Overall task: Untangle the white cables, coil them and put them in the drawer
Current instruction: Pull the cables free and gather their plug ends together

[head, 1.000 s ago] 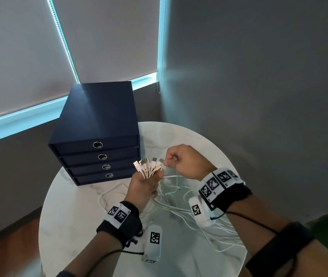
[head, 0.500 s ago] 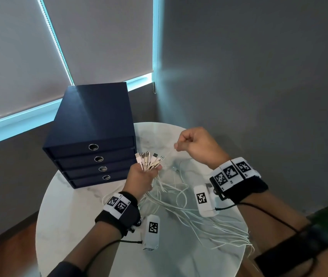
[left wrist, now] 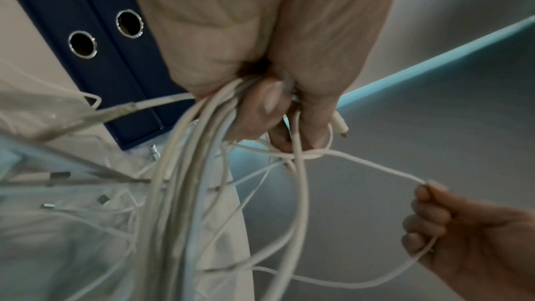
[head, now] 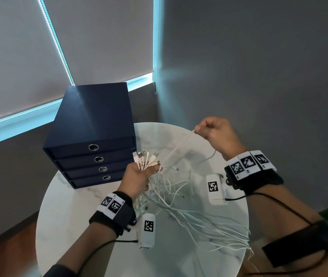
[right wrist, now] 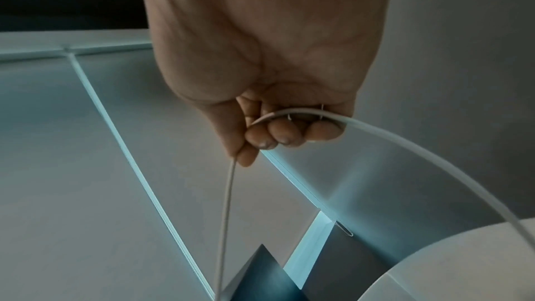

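My left hand (head: 139, 179) grips a bunch of white cables (head: 179, 198) just below their plugs (head: 145, 158), which fan out above the fist. The rest trails in a tangle over the round marble table (head: 79, 206) and off its right edge. My right hand (head: 212, 131) is raised up and to the right, pinching one white cable (head: 179, 145) drawn taut from the bunch. In the left wrist view that cable (left wrist: 376, 165) runs out from my left hand (left wrist: 269, 100) to my right hand (left wrist: 434, 221). The right wrist view shows the fingers (right wrist: 278, 136) curled round the cable (right wrist: 405, 145).
A dark blue drawer unit (head: 93, 136) with several shut drawers and metal ring pulls stands at the table's back left. Grey walls and a window blind (head: 79, 37) lie behind. Cable ends hang over the table's right edge (head: 247, 244).
My right hand has moved up and to the right, away from the plugs, drawing one cable out of the bunch. The left hand stays put holding the bunch.
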A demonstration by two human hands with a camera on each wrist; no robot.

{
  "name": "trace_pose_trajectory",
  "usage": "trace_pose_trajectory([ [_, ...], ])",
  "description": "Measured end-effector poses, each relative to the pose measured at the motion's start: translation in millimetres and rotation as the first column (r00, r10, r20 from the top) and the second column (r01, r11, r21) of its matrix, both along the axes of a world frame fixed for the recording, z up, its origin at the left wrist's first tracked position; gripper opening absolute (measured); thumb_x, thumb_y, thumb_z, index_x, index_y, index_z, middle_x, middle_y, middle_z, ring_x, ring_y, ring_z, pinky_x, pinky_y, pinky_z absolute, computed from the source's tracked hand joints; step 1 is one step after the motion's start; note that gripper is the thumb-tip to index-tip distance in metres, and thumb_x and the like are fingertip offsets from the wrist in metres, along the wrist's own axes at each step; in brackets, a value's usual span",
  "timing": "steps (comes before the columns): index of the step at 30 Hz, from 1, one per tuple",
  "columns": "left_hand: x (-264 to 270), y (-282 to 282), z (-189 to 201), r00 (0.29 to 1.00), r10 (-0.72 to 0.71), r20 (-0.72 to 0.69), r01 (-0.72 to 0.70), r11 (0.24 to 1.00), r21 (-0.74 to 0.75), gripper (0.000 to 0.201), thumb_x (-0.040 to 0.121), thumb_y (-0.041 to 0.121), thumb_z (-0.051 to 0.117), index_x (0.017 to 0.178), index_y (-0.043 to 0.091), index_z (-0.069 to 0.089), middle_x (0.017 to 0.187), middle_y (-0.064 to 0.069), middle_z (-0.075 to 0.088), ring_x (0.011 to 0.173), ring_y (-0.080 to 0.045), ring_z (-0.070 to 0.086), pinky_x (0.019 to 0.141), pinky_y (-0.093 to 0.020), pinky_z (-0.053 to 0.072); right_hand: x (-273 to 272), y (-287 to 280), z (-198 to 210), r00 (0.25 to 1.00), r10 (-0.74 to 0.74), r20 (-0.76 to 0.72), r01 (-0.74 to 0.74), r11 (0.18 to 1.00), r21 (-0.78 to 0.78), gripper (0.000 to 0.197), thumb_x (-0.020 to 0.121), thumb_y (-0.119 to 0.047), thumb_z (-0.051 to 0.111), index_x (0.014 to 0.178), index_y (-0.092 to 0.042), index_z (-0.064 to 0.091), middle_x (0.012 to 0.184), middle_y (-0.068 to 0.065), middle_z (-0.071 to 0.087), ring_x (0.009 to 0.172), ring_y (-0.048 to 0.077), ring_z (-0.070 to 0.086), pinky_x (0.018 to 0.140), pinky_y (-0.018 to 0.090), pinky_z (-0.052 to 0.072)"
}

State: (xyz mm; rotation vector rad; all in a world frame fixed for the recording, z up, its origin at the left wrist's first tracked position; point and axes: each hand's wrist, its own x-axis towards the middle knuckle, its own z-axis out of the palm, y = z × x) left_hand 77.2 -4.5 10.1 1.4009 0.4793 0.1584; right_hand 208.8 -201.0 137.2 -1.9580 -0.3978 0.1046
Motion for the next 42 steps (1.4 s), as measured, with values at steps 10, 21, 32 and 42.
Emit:
trace_pose_trajectory([
  [10, -21.6, 7.1, -40.9, 0.982, 0.131, -0.134, -0.117, 0.988, 0.102, 0.027, 0.090, 0.011, 0.071, 0.064, 0.010, 0.065, 0.054, -0.002, 0.057, 0.038, -0.013, 0.035, 0.040, -0.020, 0.027, 30.9, -20.9, 83.0, 0.969, -0.243, 0.050, 0.166, 0.783, 0.600, 0.022, 0.086, -0.004, 0.058, 0.070, -0.018, 0.057, 0.053, -0.007, 0.052, 0.043, 0.006, 0.041, 0.043, 0.020, 0.031],
  [21, -30.2, 46.5, -74.3, 0.869, 0.411, -0.274, -0.397, 0.911, 0.106, 0.036, 0.080, 0.030, 0.082, 0.077, -0.002, 0.066, 0.041, -0.001, 0.047, 0.035, -0.019, 0.040, 0.051, -0.030, 0.038, 55.5, -72.6, 104.7, 0.942, -0.328, -0.067, 0.288, 0.693, 0.660, 0.023, 0.095, -0.018, 0.046, 0.073, -0.021, 0.052, 0.053, -0.004, 0.045, 0.041, 0.013, 0.035, 0.046, 0.022, 0.029],
  [32, -8.6, -19.4, 60.4, 0.947, 0.103, 0.306, -0.079, 0.993, -0.088, 0.020, 0.097, 0.022, 0.061, 0.102, 0.009, 0.076, 0.061, -0.005, 0.041, 0.045, -0.013, 0.020, 0.043, -0.022, 0.023, -27.5, 12.5, 22.2, 0.896, 0.404, -0.184, -0.427, 0.897, -0.111, 0.019, 0.098, -0.009, 0.052, 0.090, -0.001, 0.067, 0.040, -0.002, 0.047, 0.035, 0.015, 0.032, 0.038, 0.019, 0.024],
  [42, -14.2, -30.0, 30.8, 0.977, 0.000, 0.215, 0.039, 0.984, -0.175, 0.019, 0.102, 0.011, 0.051, 0.093, 0.005, 0.066, 0.075, -0.002, 0.058, 0.046, -0.009, 0.022, 0.043, -0.021, 0.019, -2.4, 18.7, 85.8, 0.967, -0.060, 0.247, -0.009, 0.963, 0.270, 0.035, 0.099, -0.003, 0.044, 0.072, -0.018, 0.061, 0.041, -0.017, 0.050, 0.036, -0.001, 0.036, 0.038, 0.012, 0.027],
])
